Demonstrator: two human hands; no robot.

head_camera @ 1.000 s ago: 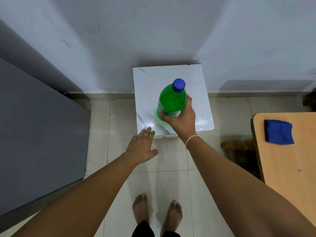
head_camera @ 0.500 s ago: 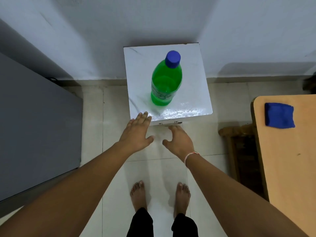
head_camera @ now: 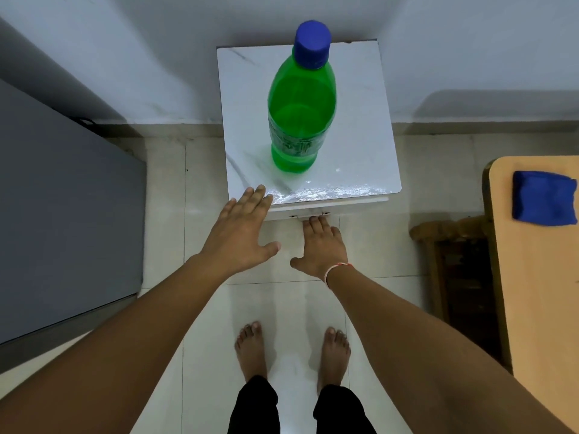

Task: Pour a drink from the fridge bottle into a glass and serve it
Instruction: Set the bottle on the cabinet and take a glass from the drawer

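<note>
A green plastic bottle [head_camera: 300, 108] with a blue cap stands upright on a small white cabinet top [head_camera: 360, 120] against the wall. It is partly full. My left hand [head_camera: 242, 233] is flat, fingers apart, with its fingertips at the cabinet's front left corner. My right hand [head_camera: 321, 245] reaches lower, its fingertips touching a small handle on the cabinet's front, just under the top edge. Neither hand touches the bottle. No glass is in view.
A grey fridge [head_camera: 62, 214] fills the left side. At the right stands a wooden table [head_camera: 539, 292] with a folded blue cloth [head_camera: 544, 198] on it, and a dark wooden chair [head_camera: 454, 277] beside it. My bare feet are on the tiled floor [head_camera: 203, 339].
My right hand let go of the bottle, which now stands alone, and dropped to the cabinet's front. I have come closer, so the bottle looks larger.
</note>
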